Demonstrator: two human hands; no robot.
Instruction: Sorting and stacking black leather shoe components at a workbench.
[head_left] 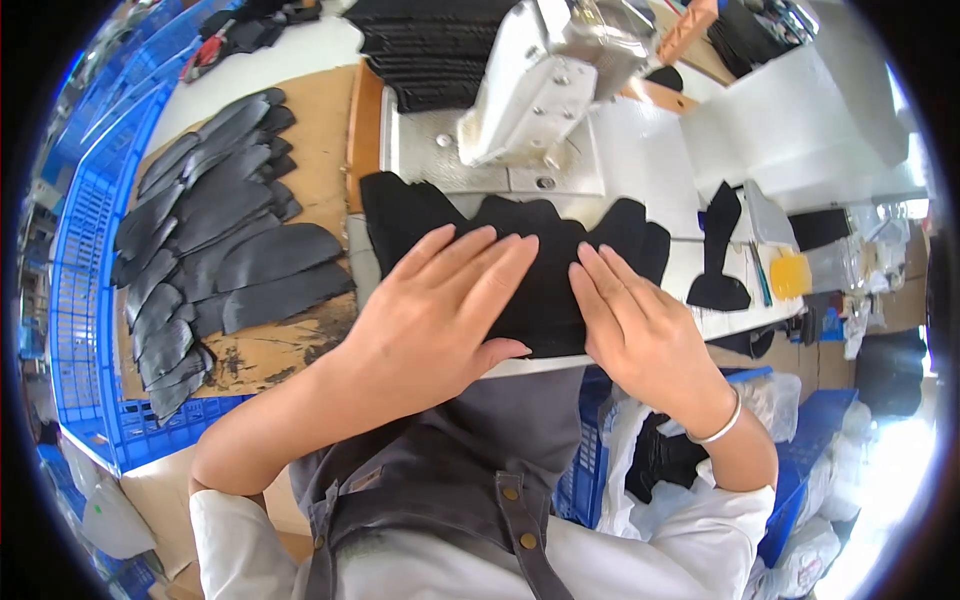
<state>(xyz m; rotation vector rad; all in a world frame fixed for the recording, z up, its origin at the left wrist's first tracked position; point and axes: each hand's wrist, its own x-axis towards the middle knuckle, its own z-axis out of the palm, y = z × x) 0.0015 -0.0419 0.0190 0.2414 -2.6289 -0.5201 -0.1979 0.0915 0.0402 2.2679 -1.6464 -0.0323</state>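
A black cut piece of material (555, 290) with a wavy far edge lies over the near edge of the white sewing table, in front of the sewing machine (545, 85). My left hand (440, 300) rests flat on its left part, fingers stretched and thumb apart near the table edge. On its right part my right hand (635, 320) lies with fingers extended and close together. Both palms face down and neither grasps the material. The piece's surface beneath my fingers is hidden.
Overlapping black leather-like pieces (240, 205) lie on a brown board (320, 120) at the left, beside a blue crate (85, 300). Stacked black pieces (430, 45) sit behind the machine. At right are a black cut-out (718, 255), a thin tool (762, 275) and a yellow block (790, 276).
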